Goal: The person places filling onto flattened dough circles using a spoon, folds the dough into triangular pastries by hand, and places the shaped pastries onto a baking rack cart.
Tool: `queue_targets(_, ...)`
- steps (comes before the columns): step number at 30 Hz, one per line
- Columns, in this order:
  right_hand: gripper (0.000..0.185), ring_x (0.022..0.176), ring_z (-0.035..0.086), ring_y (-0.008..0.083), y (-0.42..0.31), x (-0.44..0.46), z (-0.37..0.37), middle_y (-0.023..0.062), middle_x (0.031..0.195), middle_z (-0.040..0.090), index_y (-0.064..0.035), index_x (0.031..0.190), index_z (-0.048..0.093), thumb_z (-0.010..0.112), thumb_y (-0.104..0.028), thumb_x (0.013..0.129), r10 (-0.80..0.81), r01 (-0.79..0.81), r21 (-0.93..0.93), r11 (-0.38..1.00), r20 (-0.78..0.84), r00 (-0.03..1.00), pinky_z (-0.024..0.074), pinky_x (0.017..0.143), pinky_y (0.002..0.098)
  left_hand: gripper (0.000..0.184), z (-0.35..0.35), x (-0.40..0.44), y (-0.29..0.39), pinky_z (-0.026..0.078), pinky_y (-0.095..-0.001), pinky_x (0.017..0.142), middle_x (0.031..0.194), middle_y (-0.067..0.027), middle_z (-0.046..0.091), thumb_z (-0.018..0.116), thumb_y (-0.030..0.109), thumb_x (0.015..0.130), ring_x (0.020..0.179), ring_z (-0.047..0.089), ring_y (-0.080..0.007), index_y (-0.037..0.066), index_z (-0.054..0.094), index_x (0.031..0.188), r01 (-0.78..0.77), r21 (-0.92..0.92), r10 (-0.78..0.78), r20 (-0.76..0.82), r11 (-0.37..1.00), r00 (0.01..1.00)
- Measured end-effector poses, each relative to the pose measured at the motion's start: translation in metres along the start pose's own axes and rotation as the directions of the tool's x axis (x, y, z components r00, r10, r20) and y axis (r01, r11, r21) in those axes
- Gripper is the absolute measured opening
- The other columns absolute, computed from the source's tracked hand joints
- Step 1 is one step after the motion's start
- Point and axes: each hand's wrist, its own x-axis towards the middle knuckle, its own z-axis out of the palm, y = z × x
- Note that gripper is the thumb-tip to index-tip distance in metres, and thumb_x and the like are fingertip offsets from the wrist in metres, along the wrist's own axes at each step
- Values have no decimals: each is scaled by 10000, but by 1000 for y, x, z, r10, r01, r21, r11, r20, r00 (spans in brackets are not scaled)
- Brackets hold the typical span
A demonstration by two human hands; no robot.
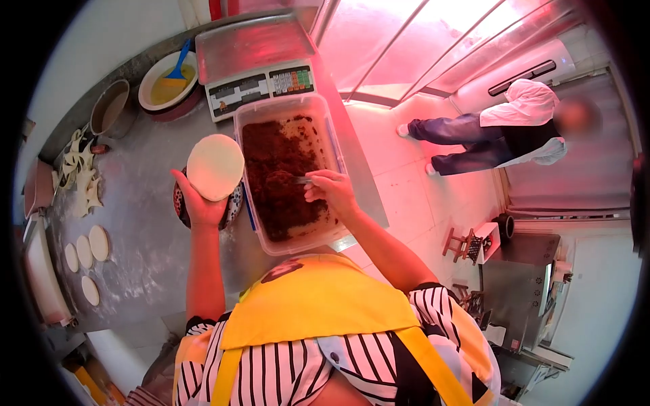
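The left hand [205, 211] is lying open under a dough round [215, 167] — probably light, soft, best cradled underneath — while rightward the right hand [332, 192] is gripping a utensil [300, 180].

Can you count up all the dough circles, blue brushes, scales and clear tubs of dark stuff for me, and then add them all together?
Dough circles: 5 (4 on the table, 1 on the left hand)
Blue brush: 1
Scale: 1
Clear tub of dark stuff: 1
Total: 8
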Motion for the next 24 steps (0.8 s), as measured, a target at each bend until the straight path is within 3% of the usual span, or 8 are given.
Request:
queue_targets(7, 175, 634, 645, 187, -49, -21, -9, 124, 767, 645, 53, 964, 633, 545, -69, 875, -56, 56, 4, 998, -6, 998, 562, 595, 299, 766, 7, 25, -34, 379, -489, 1013, 1310, -105, 483, 406, 683, 848, 1218, 457, -287, 69, 430, 1305, -1, 127, 2, -4, 992, 1000)
queue_targets(10, 174, 632, 640, 171, -77, -28, -7, 114, 771, 648, 46, 965, 634, 537, -73, 883, -106, 106, -13, 994, -9, 994, 558, 604, 290, 760, 19, 29, -64, 374, -498, 1022, 1310, -120, 485, 419, 674, 847, 1207, 472, -296, 71, 429, 1308, 164, 55, -167, 51, 985, 985)
queue_targets(12, 168, 634, 636, 171, -87, -27, -3, 106, 777, 645, 36, 973, 631, 540, -69, 878, -178, 175, -90, 980, -28, 984, 550, 602, 286, 761, 31, 22, -81, 369, -497, 1028, 1313, -125, 481, 419, 674, 846, 1208, 469, -300, 69, 429, 1307, 307, -11, -303, 126, 952, 945)
queue_targets(14, 162, 637, 631, 184, -86, -25, 5, 95, 781, 636, 21, 982, 627, 551, -56, 860, -273, 256, -220, 941, -48, 961, 536, 588, 286, 784, 44, 15, -97, 364, -480, 1034, 1305, -121, 484, 403, 694, 836, 1210, 464, -297, 71, 427, 1310, 376, -39, -339, 351, 926, 873)
queue_targets(15, 169, 644, 626, 202, -81, -25, 8, 92, 785, 624, 11, 987, 623, 560, -49, 842, -530, 494, -532, 688, 96, 842, 528, 581, 293, 790, 46, 16, -105, 372, -474, 1026, 1294, -117, 491, 401, 702, 832, 1202, 469, -288, 73, 432, 1308, 407, -53, -363, 360, 912, 859)
queue_targets(17, 198, 657, 617, 236, -70, -25, 14, 86, 792, 599, -8, 999, 616, 580, -35, 806, -669, 642, -744, -187, 575, 472, 513, 567, 309, 793, 55, 16, -116, 395, -454, 1003, 1259, -103, 509, 395, 721, 819, 1171, 487, -264, 78, 460, 1279, 449, -94, -383, 385, 889, 839)
queue_targets(21, 217, 654, 584, 269, -56, -32, 22, 92, 831, 571, -20, 985, 617, 584, 0, 771, -632, 649, -709, -274, 641, 434, 505, 578, 326, 773, 56, 25, -122, 401, -447, 999, 1231, -107, 513, 396, 707, 829, 1145, 496, -264, 63, 465, 1251, 473, -182, -354, 452, 862, 819)
queue_targets(24, 226, 699, 601, 252, -69, -38, 20, 115, 865, 610, 7, 1019, 612, 567, 6, 797, -728, 656, -746, -112, 511, 456, 508, 630, 319, 788, 57, 22, -120, 380, -449, 1023, 1257, -115, 496, 392, 700, 835, 1169, 480, -268, 50, 432, 1280, 446, -120, -272, 645, 887, 714)
